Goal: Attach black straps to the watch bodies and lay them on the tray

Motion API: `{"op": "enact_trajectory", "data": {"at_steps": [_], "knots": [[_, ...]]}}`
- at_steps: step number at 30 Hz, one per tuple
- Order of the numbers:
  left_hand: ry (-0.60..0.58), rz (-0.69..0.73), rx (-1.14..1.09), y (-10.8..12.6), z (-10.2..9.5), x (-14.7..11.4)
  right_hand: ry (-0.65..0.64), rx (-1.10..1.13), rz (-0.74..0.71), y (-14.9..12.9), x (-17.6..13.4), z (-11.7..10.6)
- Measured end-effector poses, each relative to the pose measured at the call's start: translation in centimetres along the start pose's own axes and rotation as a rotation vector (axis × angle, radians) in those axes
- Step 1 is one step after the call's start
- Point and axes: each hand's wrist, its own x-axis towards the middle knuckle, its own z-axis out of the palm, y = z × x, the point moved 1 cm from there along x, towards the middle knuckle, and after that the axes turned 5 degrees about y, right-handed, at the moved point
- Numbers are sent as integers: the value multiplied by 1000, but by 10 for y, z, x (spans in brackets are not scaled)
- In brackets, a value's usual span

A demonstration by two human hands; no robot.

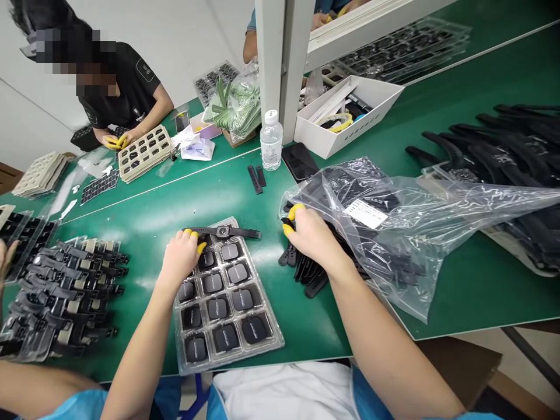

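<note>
My left hand (pixel 181 256), with yellow finger cots, pinches one strap end of an assembled black watch (pixel 224 232) that lies across the top of a clear plastic tray (pixel 266 344) holding several dark watch bodies. My right hand (pixel 308 233), also in yellow finger cots, rests on a heap of loose black straps (pixel 306 271) at the mouth of a clear plastic bag (pixel 394 233). Its fingers curl over the straps; whether it grips one is hidden.
Finished watches on card backings (pixel 65 291) are piled at left. A water bottle (pixel 271 140), a phone (pixel 300 161), two loose straps (pixel 257 178) and a white bin (pixel 345 114) stand behind. Black straps (pixel 503 146) lie at right. A person (pixel 118 93) works at far left.
</note>
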Motion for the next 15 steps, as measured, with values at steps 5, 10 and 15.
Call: {"op": "enact_trajectory", "data": {"at_steps": [5, 10, 15], "knots": [[98, -118, -558, 5, -20, -4, -123, 916, -17, -34, -16, 14], [211, 45, -1238, 61, -15, -5, -504, 1266, 35, -65, -47, 31], [326, 332, -1140, 85, 5, -8, -674, 1266, 98, -65, -52, 37]]}}
